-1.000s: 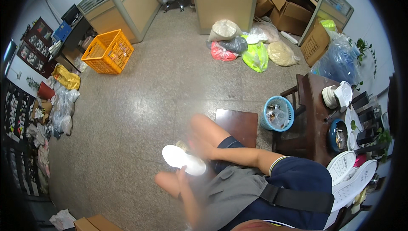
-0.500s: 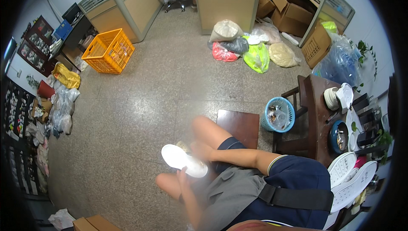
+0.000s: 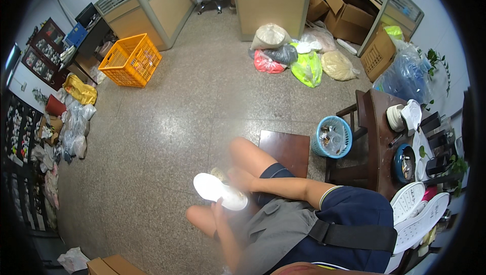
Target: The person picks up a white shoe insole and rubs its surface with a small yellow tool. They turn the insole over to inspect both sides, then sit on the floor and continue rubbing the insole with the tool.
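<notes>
A white shoe sole (image 3: 213, 189) lies slanted between my bent knees, its broad end pointing away to the left. My left hand (image 3: 218, 210) grips it by the near edge, with the thumb over the top face. At the sole's other edge, my right hand (image 3: 241, 180) is curled close against it. A haze blurs those fingers, and whatever they hold is hidden. Just beyond the sole a small beige speckled thing (image 3: 218, 173) peeks out; its kind is unclear. A grey apron (image 3: 283, 224) covers my lap.
A dark wooden stool (image 3: 286, 148) and a blue wastebasket (image 3: 332, 137) stand beside my right leg. The brown table (image 3: 377, 138) carries an ashtray (image 3: 404, 162) and more white soles (image 3: 422, 219). An orange crate (image 3: 130, 61) and stuffed bags (image 3: 306, 66) sit farther off.
The view has shifted very slightly. Both hands and the white shoe sole look almost the same, with no clear movement.
</notes>
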A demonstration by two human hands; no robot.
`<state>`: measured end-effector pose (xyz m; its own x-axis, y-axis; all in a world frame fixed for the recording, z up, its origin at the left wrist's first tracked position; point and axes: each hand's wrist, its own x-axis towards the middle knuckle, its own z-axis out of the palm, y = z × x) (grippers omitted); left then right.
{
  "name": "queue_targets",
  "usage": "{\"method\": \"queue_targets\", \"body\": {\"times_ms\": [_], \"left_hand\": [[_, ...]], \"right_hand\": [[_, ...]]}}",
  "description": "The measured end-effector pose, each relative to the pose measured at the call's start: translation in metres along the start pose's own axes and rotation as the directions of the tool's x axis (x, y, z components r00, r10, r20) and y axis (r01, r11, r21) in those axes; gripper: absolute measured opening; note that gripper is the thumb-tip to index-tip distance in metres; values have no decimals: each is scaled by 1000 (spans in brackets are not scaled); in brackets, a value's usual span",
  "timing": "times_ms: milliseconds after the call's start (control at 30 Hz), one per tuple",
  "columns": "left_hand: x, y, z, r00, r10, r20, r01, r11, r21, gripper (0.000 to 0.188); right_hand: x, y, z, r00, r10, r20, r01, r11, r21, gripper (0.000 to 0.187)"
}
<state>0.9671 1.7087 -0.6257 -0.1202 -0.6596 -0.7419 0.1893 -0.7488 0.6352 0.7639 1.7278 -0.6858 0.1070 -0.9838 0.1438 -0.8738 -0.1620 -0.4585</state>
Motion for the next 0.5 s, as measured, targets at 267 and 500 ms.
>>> {"method": "queue_targets", "body": {"times_ms": [267, 500], "left_hand": [[22, -15, -17, 978, 136, 156, -145, 988, 46, 63], [27, -17, -21, 988, 91, 122, -102, 991, 90, 65]], "right_hand": [[-1, -2, -8, 997, 83, 11, -83, 990, 114, 23], [1, 0, -4, 1000, 23, 3, -23, 1000, 16, 44]]}}
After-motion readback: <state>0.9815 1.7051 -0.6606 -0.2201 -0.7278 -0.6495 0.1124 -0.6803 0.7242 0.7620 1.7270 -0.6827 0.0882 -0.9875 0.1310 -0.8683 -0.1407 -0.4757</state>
